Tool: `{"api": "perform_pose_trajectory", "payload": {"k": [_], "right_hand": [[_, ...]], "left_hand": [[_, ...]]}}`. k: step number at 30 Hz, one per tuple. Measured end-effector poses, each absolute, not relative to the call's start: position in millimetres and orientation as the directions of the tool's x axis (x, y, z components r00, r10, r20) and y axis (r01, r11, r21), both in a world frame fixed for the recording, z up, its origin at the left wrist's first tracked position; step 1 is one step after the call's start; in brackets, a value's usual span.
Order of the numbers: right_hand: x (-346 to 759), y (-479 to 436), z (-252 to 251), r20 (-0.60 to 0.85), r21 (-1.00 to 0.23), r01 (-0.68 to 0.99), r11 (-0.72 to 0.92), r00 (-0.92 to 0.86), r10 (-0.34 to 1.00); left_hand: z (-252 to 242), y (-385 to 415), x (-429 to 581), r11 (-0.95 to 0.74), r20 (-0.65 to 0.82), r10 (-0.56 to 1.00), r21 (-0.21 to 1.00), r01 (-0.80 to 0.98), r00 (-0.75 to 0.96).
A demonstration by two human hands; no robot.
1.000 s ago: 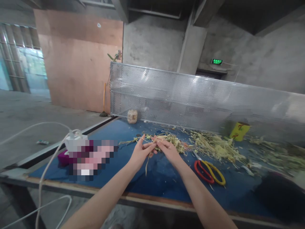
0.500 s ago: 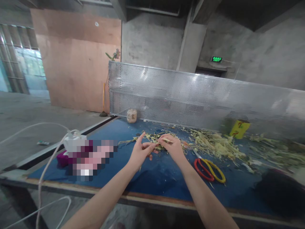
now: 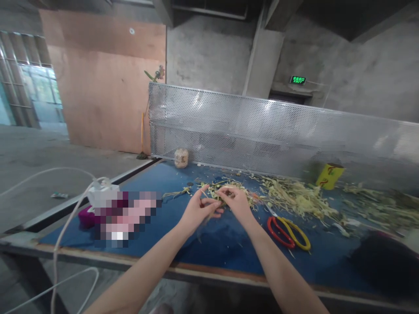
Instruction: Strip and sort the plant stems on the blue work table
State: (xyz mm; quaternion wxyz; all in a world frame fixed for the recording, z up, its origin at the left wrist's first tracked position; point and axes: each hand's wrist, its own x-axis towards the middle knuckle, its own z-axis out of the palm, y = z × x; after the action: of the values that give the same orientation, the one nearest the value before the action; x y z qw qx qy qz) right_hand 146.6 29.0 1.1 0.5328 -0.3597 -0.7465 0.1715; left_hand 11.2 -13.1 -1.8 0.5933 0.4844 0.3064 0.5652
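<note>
My left hand [image 3: 196, 211] and my right hand [image 3: 236, 201] meet above the blue table top [image 3: 216, 244], fingers pinched on a thin strip of pale plant fibre [image 3: 216, 199]. Just behind my hands lies a small pile of green-yellow plant scraps [image 3: 229, 189]. A pair of scissors [image 3: 288, 232] with one red and one yellow handle lies flat on the blue surface to the right of my right wrist.
A long heap of pale shredded plant material [image 3: 297, 198] runs along the back right. A yellow cup [image 3: 329, 176] and a small jar [image 3: 181, 158] stand by the perforated metal screen [image 3: 262, 131]. White cables [image 3: 65, 218] and a blurred item lie at the left edge.
My hands have shifted slightly right and closer together, and the strip that hung below my left hand is now drawn up between my fingers.
</note>
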Motion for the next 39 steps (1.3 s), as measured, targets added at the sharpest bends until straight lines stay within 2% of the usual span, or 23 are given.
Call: {"api": "perform_pose_trajectory", "payload": {"k": [3, 5, 7, 9, 12, 14, 16, 19, 22, 25, 30, 32, 35, 37, 39], "right_hand": [[147.1, 23.3, 1.9, 0.787, -0.458, 0.574, 0.679, -0.093, 0.609], [146.8, 16.5, 3.1, 0.851, -0.271, 0.672, 0.689, -0.166, 0.498], [145.3, 9.3, 4.0, 0.851, -0.039, 0.666, 0.745, -0.369, 0.374], [142.6, 3.1, 4.0, 0.78, 0.15, 0.594, 0.79, -0.563, 0.275], [138.7, -1.7, 2.6, 0.702, 0.255, 0.535, 0.806, -0.675, 0.226], [137.9, -1.0, 1.7, 0.726, 0.224, 0.525, 0.821, -0.652, 0.218], [138.9, 2.3, 1.6, 0.794, 0.134, 0.531, 0.836, -0.563, 0.23], [142.0, 9.4, 2.2, 0.859, -0.028, 0.56, 0.828, -0.41, 0.306], [143.7, 14.1, 2.5, 0.839, -0.108, 0.583, 0.806, -0.381, 0.388], [143.7, 15.2, 1.9, 0.8, -0.093, 0.622, 0.777, -0.418, 0.431], [144.7, 14.2, 1.9, 0.764, -0.001, 0.701, 0.713, -0.459, 0.453], [144.6, 13.4, 2.6, 0.755, -0.017, 0.703, 0.711, -0.456, 0.47], [142.1, 13.3, 3.2, 0.749, -0.178, 0.657, 0.733, -0.393, 0.534], [139.3, 15.4, 2.2, 0.716, -0.376, 0.562, 0.737, -0.328, 0.616], [137.0, 19.2, 0.3, 0.626, -0.614, 0.425, 0.666, -0.251, 0.738]], "left_hand": [[0.1, -11.1, 8.5, -0.103, 0.171, 0.98, 0.871, -0.48, 0.099], [1.1, -9.1, 5.6, -0.12, 0.149, 0.989, 0.843, -0.525, 0.014], [1.6, -7.1, 2.7, -0.133, 0.118, 0.991, 0.827, -0.547, -0.063], [1.5, -5.4, 0.7, -0.137, 0.093, 0.99, 0.822, -0.552, -0.107], [0.0, -3.5, -0.6, -0.134, 0.084, 0.99, 0.825, -0.549, -0.115], [-1.8, -2.8, -0.3, -0.143, 0.097, 0.989, 0.824, -0.548, -0.112], [-4.1, -2.6, 0.7, -0.172, 0.134, 0.985, 0.828, -0.533, -0.109], [-6.9, -3.4, 3.1, -0.232, 0.229, 0.971, 0.842, -0.487, -0.067], [-7.9, -4.4, 5.0, -0.276, 0.301, 0.954, 0.858, -0.434, -0.013], [-8.1, -4.2, 5.4, -0.331, 0.352, 0.936, 0.869, -0.367, -0.011], [-11.7, 0.2, 3.6, -0.382, 0.391, 0.92, 0.881, -0.279, -0.025], [-13.6, 3.0, 2.4, -0.388, 0.389, 0.92, 0.884, -0.26, -0.05], [-14.3, 6.0, 0.7, -0.389, 0.373, 0.921, 0.889, -0.242, -0.111], [-13.0, 6.0, 0.1, -0.392, 0.37, 0.919, 0.889, -0.236, -0.134], [-11.0, 4.5, -0.1, -0.4, 0.38, 0.916, 0.888, -0.228, -0.127]]}}
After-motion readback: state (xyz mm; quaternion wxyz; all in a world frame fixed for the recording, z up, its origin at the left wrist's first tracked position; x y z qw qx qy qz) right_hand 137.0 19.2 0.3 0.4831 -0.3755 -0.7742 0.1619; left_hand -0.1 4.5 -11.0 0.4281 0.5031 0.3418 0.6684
